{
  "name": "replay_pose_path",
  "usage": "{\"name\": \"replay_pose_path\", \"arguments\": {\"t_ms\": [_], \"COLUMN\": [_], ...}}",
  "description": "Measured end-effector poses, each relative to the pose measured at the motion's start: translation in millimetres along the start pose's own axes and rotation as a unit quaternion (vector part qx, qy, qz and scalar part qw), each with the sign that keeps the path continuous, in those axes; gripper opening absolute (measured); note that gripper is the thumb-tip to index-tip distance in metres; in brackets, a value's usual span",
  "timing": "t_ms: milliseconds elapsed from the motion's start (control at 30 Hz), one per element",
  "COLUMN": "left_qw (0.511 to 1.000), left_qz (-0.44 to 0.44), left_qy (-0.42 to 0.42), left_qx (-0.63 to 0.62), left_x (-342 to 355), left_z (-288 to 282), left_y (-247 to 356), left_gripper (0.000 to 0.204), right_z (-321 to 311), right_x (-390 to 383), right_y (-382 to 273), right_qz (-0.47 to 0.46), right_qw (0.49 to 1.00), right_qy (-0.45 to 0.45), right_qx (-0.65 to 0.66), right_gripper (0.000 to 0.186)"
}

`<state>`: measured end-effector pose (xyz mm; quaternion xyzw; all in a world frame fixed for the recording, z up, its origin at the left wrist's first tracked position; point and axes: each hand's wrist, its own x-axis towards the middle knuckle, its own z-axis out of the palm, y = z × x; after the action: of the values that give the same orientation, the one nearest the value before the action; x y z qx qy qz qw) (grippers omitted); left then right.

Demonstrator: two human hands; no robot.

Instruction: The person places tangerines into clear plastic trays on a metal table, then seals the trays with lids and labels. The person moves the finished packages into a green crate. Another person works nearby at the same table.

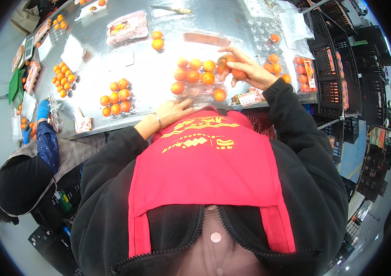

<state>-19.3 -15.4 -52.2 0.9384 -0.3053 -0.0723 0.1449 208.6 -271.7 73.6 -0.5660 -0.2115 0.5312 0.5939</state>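
A clear plastic tray [195, 94] in front of me holds several round orange-red fruits [193, 76]. My left hand [173, 113] lies at its near left edge, fingers stretched out and nothing seen in them. Over the tray's right side is my right hand [248, 69], with fingers curled round orange-red fruit [238, 74]. A darker fruit [225, 60] shows at its fingertips; I cannot tell whether it is gripped too. Just right of that hand, more loose fruits [274, 64] sit on the metal table [151, 76].
Another filled tray [116, 97] stands to the left, and a closed fruit pack [127, 28] at the back. Black crates [333, 83] rise beyond the table's right edge, near a packed fruit box [304, 74]. At left, a co-worker's blue-gloved hand [43, 109] reaches onto the table.
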Motion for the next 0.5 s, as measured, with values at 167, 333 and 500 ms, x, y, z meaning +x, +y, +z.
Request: {"name": "replay_pose_path", "arguments": {"t_ms": [167, 333, 500], "left_qw": [0.975, 0.867, 0.9], "left_qz": [-0.134, -0.32, -0.339], "left_qy": [0.145, 0.373, 0.269], "left_qx": [-0.099, -0.086, -0.042], "left_x": [-42, -30, -3], "left_z": [-26, -39, -41], "left_y": [18, 26, 8], "left_gripper": [0.027, 0.039, 0.047], "right_z": [6, 40, 56], "right_x": [-5, -35, -26], "right_y": [28, 59, 74], "right_qz": [-0.222, -0.116, -0.116], "right_qw": [0.851, 0.762, 0.711], "right_qy": [0.026, 0.129, 0.144], "right_qx": [-0.476, -0.624, -0.679], "right_gripper": [0.022, 0.041, 0.052]}}
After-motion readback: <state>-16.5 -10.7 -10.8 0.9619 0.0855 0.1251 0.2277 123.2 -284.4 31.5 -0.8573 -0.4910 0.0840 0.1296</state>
